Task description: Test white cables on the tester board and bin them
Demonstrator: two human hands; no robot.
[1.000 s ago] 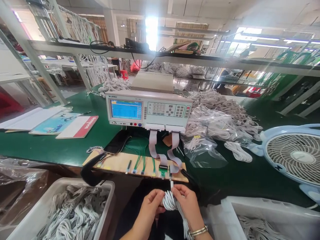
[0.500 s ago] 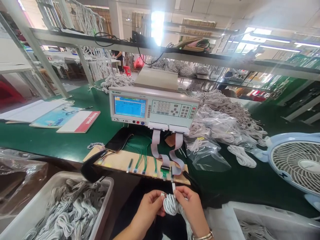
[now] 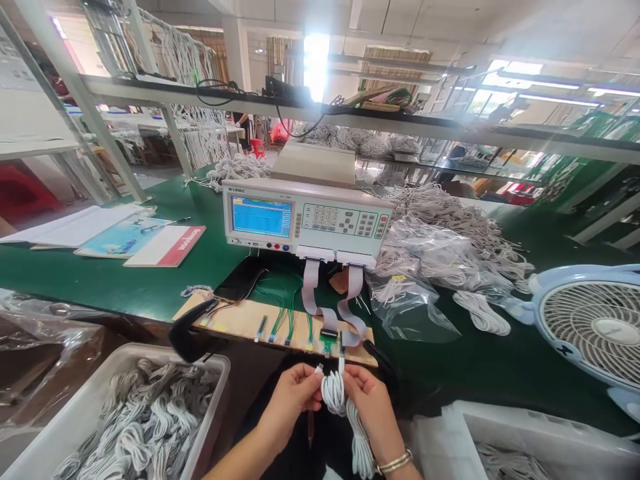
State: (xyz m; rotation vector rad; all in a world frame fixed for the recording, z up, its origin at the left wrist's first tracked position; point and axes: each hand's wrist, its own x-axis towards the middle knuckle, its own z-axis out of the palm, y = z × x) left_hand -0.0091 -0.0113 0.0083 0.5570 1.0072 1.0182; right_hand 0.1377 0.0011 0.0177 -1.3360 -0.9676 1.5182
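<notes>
Lower centre: my left hand (image 3: 290,400) and right hand (image 3: 373,407) both clamped on coiled white cable (image 3: 334,393); plugs freed, next mating with test board (image 3: 280,327).

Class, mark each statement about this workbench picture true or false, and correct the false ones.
1. Both hands hold a coiled white cable bundle. True.
2. The tester's screen is dark. False: it glows blue.
3. A fan stands at the bench's right. True.
4. The bin of white cables at lower left holds red cables. False: they are white.
5. The right hand wears a bracelet at the wrist. True.
</notes>
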